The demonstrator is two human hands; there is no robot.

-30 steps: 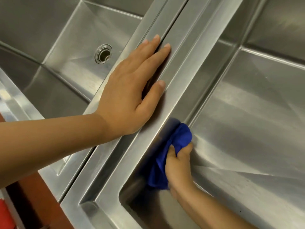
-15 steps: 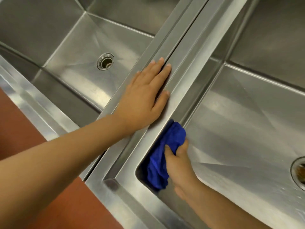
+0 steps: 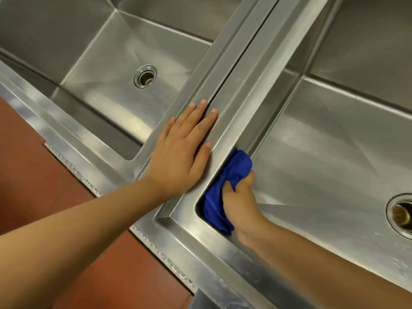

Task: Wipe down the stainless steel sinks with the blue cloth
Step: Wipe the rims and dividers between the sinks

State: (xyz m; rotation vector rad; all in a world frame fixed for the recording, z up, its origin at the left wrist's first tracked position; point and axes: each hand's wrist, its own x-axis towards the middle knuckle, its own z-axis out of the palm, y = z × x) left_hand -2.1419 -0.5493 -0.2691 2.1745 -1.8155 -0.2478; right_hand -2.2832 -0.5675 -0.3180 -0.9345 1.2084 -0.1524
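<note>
Though two sinks, one blue cloth.

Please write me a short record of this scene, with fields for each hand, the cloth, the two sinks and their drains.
left hand: flat, fingers straight, rests on the rim between the two sinks
right hand: grips the blue cloth
blue cloth: bunched, pressed to the right sink wall below the rim, near the front corner
left sink: untouched
left drain: fully in view
right drain: cut by the picture's edge
</note>
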